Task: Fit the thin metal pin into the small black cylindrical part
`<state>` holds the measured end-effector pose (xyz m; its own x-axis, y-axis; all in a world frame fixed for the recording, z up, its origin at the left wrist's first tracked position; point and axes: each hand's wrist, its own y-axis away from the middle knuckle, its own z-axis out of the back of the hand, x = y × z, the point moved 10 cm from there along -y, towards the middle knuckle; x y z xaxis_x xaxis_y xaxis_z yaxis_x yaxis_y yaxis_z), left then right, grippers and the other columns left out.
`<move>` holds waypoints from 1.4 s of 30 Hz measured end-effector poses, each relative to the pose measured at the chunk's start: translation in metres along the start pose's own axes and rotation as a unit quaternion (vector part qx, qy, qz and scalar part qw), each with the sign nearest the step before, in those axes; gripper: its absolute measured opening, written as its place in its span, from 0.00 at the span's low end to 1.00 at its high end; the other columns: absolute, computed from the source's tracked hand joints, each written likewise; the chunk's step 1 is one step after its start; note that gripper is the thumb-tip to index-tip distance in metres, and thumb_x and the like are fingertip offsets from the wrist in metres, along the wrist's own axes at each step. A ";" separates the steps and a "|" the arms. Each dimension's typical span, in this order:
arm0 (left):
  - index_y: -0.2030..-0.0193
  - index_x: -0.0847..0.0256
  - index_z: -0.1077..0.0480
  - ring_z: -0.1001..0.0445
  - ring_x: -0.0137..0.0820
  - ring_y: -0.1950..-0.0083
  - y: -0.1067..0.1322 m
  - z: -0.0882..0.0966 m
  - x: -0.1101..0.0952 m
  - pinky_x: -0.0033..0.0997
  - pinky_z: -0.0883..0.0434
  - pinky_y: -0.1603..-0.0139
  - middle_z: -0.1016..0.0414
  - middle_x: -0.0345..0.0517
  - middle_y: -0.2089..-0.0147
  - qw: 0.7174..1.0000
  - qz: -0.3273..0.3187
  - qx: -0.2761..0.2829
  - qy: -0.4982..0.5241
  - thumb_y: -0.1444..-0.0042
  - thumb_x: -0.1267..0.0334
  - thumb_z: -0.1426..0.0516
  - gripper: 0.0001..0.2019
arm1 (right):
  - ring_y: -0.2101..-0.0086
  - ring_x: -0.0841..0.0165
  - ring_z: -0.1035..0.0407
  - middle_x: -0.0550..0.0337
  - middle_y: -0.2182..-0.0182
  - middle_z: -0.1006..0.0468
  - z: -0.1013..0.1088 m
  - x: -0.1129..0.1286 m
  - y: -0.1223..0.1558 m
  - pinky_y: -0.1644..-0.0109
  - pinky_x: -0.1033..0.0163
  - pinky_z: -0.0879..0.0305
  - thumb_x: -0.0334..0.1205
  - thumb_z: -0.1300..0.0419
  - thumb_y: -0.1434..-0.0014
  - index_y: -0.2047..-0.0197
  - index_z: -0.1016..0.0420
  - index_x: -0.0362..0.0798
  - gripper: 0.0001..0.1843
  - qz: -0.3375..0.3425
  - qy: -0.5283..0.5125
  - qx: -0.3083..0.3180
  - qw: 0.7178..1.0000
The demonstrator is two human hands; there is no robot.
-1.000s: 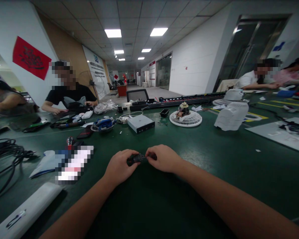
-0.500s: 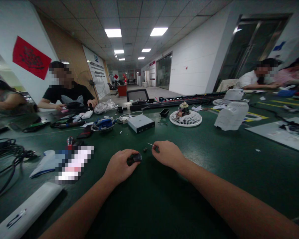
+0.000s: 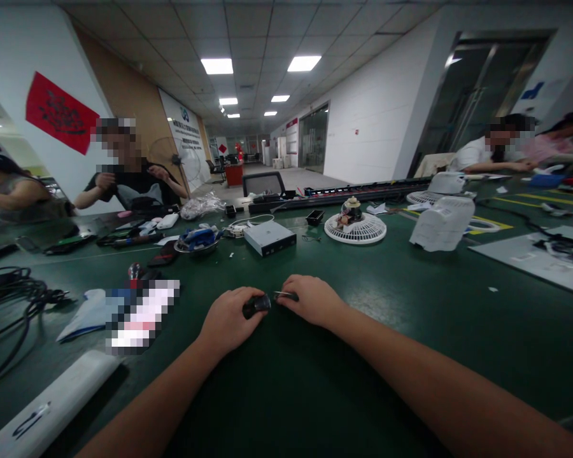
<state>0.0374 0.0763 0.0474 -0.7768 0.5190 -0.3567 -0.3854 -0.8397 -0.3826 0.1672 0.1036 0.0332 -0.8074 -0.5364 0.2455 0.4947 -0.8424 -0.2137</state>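
Black part (image 3: 256, 306) gripped in left hand (image 3: 229, 321) — right hand (image 3: 310, 302), knuckles up, pinches thin tool (image 3: 284, 295).

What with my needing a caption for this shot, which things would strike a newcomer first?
Two hands meet at centre on the green table: the left hand grips a small black part, the right hand pinches a thin metal piece beside it. Behind them lie a grey drive box and a white fan grille.

Ceiling (image 3: 363, 25): grey tiles, panel lights (image 3: 216, 65) beyond the grip.
Left wall (image 3: 9, 57): white, red banner (image 3: 61, 112) up-left of the grip.
Right wall (image 3: 377, 121): white, dark glass door (image 3: 477, 95) up-right.
Table (image 3: 410, 305): dark green top under the grip.
Chair (image 3: 263, 183): black, straight beyond the grip.
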 end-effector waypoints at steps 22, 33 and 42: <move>0.54 0.54 0.28 0.25 0.37 0.57 0.000 -0.001 -0.003 0.37 0.31 0.57 0.22 0.40 0.57 1.000 -0.014 0.002 0.000 0.47 0.63 0.39 0.12 | 0.64 0.67 0.29 0.61 0.65 0.20 0.008 0.004 0.001 0.61 0.63 0.37 0.41 0.37 0.43 0.60 0.20 0.53 0.07 0.008 -0.133 -0.038 0.990; 0.51 0.56 0.29 0.27 0.37 0.56 0.003 0.002 -0.007 0.38 0.31 0.55 0.23 0.44 0.56 0.999 -0.043 -0.019 0.007 0.47 0.63 0.38 0.15 | 0.69 0.71 0.31 0.61 0.67 0.22 0.027 0.023 0.006 0.64 0.66 0.38 0.35 0.35 0.45 0.59 0.20 0.49 0.09 0.070 -0.213 -0.076 0.972; 0.53 0.56 0.29 0.26 0.36 0.55 0.006 0.002 -0.030 0.39 0.33 0.53 0.22 0.44 0.56 0.991 -0.132 0.014 0.026 0.46 0.66 0.38 0.13 | 0.70 0.73 0.32 0.62 0.67 0.25 0.022 0.025 0.008 0.66 0.67 0.40 0.34 0.35 0.47 0.66 0.22 0.47 0.03 0.067 -0.206 -0.062 0.974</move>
<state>0.0580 0.0554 0.0576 -0.6212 0.7280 -0.2902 -0.5856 -0.6772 -0.4454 0.1583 0.0824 0.0587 -0.5282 -0.6378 0.5606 0.5232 -0.7644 -0.3768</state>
